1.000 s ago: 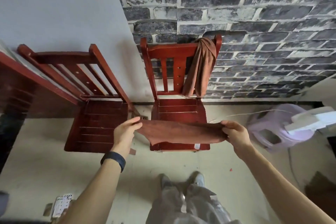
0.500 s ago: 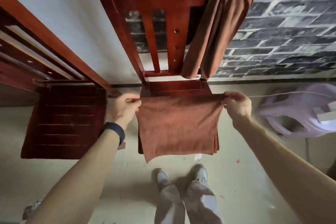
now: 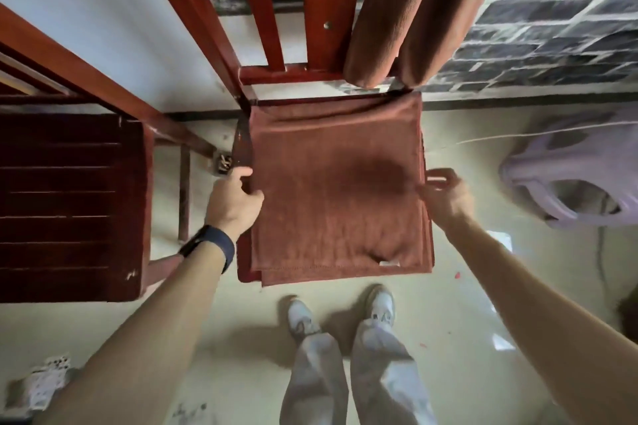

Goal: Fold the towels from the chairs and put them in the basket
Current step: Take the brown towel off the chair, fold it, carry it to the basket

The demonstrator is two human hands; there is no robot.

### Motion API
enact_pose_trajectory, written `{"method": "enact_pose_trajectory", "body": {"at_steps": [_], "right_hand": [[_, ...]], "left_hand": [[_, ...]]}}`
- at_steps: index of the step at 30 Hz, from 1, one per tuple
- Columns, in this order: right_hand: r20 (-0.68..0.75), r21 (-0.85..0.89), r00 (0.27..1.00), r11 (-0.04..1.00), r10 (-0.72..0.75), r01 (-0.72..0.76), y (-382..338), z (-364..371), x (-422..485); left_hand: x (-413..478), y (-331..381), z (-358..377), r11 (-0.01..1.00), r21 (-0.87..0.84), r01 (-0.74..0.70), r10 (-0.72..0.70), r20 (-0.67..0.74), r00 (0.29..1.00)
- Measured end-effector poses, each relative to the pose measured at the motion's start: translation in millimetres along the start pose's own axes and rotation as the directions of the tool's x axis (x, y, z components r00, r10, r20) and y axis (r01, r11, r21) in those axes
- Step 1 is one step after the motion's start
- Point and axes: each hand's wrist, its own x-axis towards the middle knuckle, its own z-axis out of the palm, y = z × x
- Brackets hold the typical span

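Here, left hand and right hand pinch opposite edges of the towel, spread flat between both grips on the chair seat, likely to set the next fold line.

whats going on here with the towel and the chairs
A person is folding a brown towel that lies spread over the seat of a red wooden chair. The left hand grips its left edge and the right hand pinches its right edge. A second towel hangs over the chair's back, not yet folded. The lilac basket sits on the floor to the right.
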Motion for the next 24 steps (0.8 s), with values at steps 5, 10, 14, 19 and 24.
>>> {"method": "enact_pose_trajectory", "body": {"at_steps": [5, 10, 14, 19, 24], "right_hand": [[0.103, -0.285, 0.982, 0.95, 0.159, -0.124, 99.9, 11.4, -64.9], [0.0, -0.23, 0.978, 0.951, 0.211, -0.205, 119.1, 26.6, -69.7], [0.007, -0.195, 0.974, 0.956, 0.225, -0.219, 115.4, 31.9, -63.5], [0.017, -0.106, 0.954, 0.95, 0.298, -0.295, 115.9, 29.4, -59.6], [0.006, -0.013, 0.938, 0.938, 0.346, -0.346, 121.0, 24.7, -59.1]], "left_hand": [[-67.9, -54.5, 54.9, 0.972, 0.026, 0.236, -0.236, 0.033, 0.971], [-82.8, -61.1, 71.1, 0.945, -0.069, 0.319, -0.323, -0.073, 0.943], [-80.5, -55.9, 61.9, 0.9, -0.201, 0.387, -0.392, 0.016, 0.92], [-87.6, -50.4, 50.0, 0.815, -0.383, 0.435, -0.445, 0.066, 0.893], [-97.9, -57.6, 48.3, 0.632, -0.555, 0.541, -0.495, 0.248, 0.833]]}}
